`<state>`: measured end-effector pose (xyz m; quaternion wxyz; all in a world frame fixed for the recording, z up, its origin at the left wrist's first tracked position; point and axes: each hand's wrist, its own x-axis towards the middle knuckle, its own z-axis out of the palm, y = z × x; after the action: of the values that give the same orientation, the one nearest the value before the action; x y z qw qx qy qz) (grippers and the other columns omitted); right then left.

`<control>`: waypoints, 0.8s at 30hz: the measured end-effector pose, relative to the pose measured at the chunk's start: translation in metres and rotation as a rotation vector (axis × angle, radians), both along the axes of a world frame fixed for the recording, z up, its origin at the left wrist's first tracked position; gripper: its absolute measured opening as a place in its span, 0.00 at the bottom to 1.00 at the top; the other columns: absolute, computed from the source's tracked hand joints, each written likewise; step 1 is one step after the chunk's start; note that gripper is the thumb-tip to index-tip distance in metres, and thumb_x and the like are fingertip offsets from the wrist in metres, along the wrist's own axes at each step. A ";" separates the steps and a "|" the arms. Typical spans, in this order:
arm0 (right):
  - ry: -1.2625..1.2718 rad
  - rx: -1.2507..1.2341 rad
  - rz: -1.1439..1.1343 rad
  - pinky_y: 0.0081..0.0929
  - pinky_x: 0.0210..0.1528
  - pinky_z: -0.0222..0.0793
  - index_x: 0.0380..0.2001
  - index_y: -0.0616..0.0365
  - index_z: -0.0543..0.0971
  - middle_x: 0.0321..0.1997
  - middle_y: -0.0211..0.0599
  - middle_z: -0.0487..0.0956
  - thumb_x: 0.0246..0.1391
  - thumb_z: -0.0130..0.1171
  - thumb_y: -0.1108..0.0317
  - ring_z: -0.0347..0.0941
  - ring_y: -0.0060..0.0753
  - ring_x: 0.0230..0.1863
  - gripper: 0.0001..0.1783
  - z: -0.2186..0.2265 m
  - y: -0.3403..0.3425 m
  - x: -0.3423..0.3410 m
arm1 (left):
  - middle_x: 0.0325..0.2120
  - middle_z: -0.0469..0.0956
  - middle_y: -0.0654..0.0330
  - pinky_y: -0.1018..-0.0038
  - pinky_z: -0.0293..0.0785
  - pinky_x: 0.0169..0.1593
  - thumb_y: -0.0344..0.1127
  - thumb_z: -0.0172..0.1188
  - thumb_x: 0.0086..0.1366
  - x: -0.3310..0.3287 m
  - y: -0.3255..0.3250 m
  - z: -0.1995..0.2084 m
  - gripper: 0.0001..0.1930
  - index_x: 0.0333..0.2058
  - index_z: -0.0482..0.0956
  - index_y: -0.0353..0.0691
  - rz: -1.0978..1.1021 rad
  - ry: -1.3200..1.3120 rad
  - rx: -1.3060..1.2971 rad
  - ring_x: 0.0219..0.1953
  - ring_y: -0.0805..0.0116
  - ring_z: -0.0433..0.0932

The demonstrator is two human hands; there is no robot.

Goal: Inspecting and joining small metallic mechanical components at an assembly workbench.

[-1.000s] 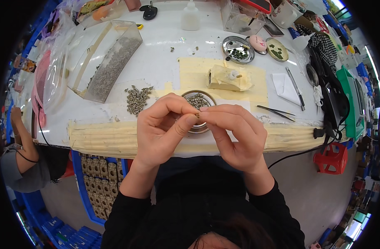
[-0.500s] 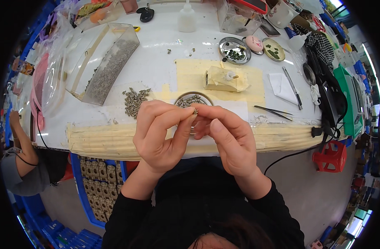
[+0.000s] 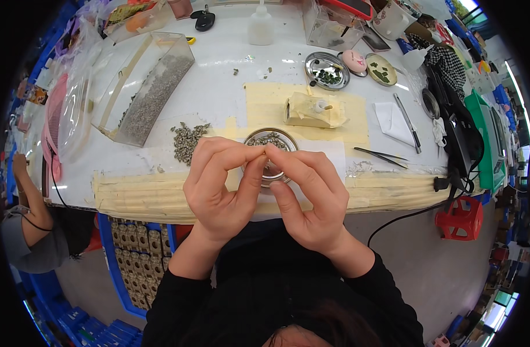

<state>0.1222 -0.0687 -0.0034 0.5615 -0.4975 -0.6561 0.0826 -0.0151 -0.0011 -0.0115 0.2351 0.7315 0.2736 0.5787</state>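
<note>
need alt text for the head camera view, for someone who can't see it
Two bare hands, left hand and right hand, meet fingertip to fingertip over a small round metal dish of tiny grey parts on a white workbench. A loose pile of parts and tweezers lie nearby.

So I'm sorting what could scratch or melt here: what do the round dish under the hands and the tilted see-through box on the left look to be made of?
The round dish looks like metal, probably steel: silvery, with a bright reflective rim. The see-through box looks like clear rigid plastic, possibly acrylic: flat transparent walls with glare, grey bits visible through them.
</note>
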 end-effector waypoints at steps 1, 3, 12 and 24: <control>0.068 -0.052 0.030 0.28 0.40 0.73 0.55 0.60 0.79 0.43 0.40 0.80 0.52 0.63 0.78 0.75 0.36 0.38 0.24 0.001 -0.002 -0.002 | 0.29 0.78 0.59 0.72 0.70 0.35 0.19 0.69 0.53 -0.001 0.000 0.000 0.10 0.35 0.83 0.34 0.002 0.001 0.002 0.30 0.64 0.75; 0.288 -0.160 0.160 0.27 0.43 0.73 0.57 0.61 0.77 0.45 0.40 0.80 0.56 0.60 0.77 0.75 0.33 0.40 0.23 0.001 -0.004 -0.002 | 0.29 0.78 0.59 0.72 0.69 0.35 0.20 0.70 0.53 -0.001 0.000 0.000 0.10 0.35 0.83 0.35 0.007 -0.001 0.022 0.30 0.64 0.75; 1.270 -0.563 0.712 0.25 0.50 0.70 0.61 0.63 0.71 0.50 0.33 0.76 0.69 0.48 0.66 0.71 0.21 0.49 0.21 0.002 -0.010 0.011 | 0.29 0.78 0.62 0.73 0.67 0.33 0.22 0.70 0.53 0.000 0.001 0.004 0.11 0.36 0.83 0.37 0.032 0.077 0.229 0.29 0.67 0.74; 1.287 -0.508 0.606 0.24 0.48 0.69 0.57 0.64 0.72 0.45 0.31 0.75 0.69 0.49 0.64 0.71 0.21 0.43 0.19 0.002 -0.008 0.010 | 0.29 0.78 0.61 0.72 0.68 0.32 0.21 0.70 0.51 0.005 0.001 0.003 0.12 0.36 0.83 0.36 0.049 0.110 0.227 0.29 0.65 0.74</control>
<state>0.1326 -0.0766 -0.0010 0.6546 -0.2628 -0.2675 0.6564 -0.0102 -0.0001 -0.0088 0.1212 0.7770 0.2364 0.5707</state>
